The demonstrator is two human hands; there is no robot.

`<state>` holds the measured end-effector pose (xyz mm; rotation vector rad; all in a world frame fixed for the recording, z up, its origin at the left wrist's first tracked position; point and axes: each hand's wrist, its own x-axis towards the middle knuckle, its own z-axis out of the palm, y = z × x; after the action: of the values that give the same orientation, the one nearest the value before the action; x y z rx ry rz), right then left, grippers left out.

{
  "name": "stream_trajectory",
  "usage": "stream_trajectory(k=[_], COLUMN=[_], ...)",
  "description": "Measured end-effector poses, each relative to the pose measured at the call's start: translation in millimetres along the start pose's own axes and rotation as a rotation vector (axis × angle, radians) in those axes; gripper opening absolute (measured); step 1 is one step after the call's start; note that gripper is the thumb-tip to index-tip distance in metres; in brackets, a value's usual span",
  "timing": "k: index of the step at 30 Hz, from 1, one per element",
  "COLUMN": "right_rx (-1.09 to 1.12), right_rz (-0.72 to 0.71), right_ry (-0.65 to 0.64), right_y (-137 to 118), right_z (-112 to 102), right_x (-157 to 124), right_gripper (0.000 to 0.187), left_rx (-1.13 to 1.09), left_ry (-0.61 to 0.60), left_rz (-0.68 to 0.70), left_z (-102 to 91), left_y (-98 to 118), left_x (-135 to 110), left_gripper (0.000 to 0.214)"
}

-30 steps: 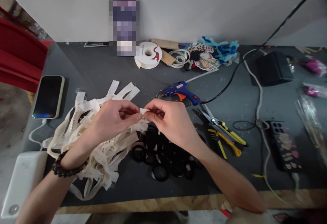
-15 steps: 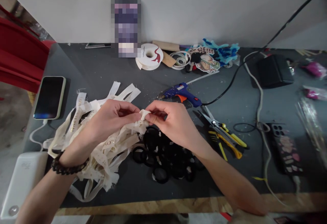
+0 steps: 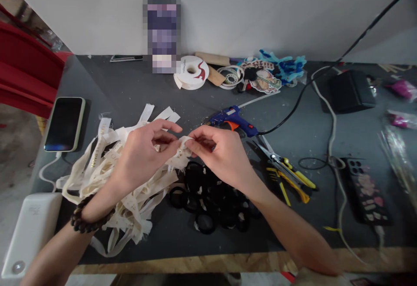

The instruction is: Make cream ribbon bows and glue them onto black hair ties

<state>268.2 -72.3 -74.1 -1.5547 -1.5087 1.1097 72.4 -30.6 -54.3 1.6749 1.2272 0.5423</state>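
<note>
Between my two hands is a cream ribbon (image 3: pixel 183 145), gathered into a small folded shape. My left hand (image 3: pixel 148 149) pinches its left side with thumb and a bent finger, while the index finger stretches out above it. On the right side, the thumb and fingertips of my right hand (image 3: pixel 220 149) are closed on the same ribbon. Beneath my left hand and wrist spreads a heap of loose cream ribbon strips (image 3: pixel 130 207), some with gold print. Black hair ties (image 3: pixel 205 223) lie in a pile below my right hand.
A blue hot glue gun (image 3: pixel 233 118) lies just beyond my right hand, its black cord running up right. Scissors (image 3: pixel 273 157) and a yellow cutter (image 3: pixel 293 186) lie to the right. A ribbon spool (image 3: pixel 191 73) stands at the back; a phone (image 3: pixel 64 124) and power bank (image 3: pixel 32 234) lie left.
My left index finger has lifted off the ribbon and straightened. The ribbon between my fingers has turned a little, showing more of its gathered face. My right hand has barely moved.
</note>
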Motion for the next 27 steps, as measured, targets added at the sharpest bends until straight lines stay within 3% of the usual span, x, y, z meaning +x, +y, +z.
stream_trajectory(k=[5,14,27], right_rx=[0.046,0.098,-0.066], right_rz=[0.052,0.087,-0.002], right_ry=[-0.039,-0.033,0.058], right_y=[2.4,6.7,3.7], right_z=[-0.2,2.5,6.5], right_x=[1.7,1.4,-2.2], right_gripper=[0.014,0.015,0.018], left_rx=[-0.007,0.009,-0.116], left_ry=[-0.018,0.015,-0.101], left_rz=[0.032,0.042,0.0], left_z=[2.0,6.0,3.7], left_y=[2.8,-2.9,3.3], left_x=[-0.5,-0.8,0.7], left_gripper=[0.004,0.016,0.009])
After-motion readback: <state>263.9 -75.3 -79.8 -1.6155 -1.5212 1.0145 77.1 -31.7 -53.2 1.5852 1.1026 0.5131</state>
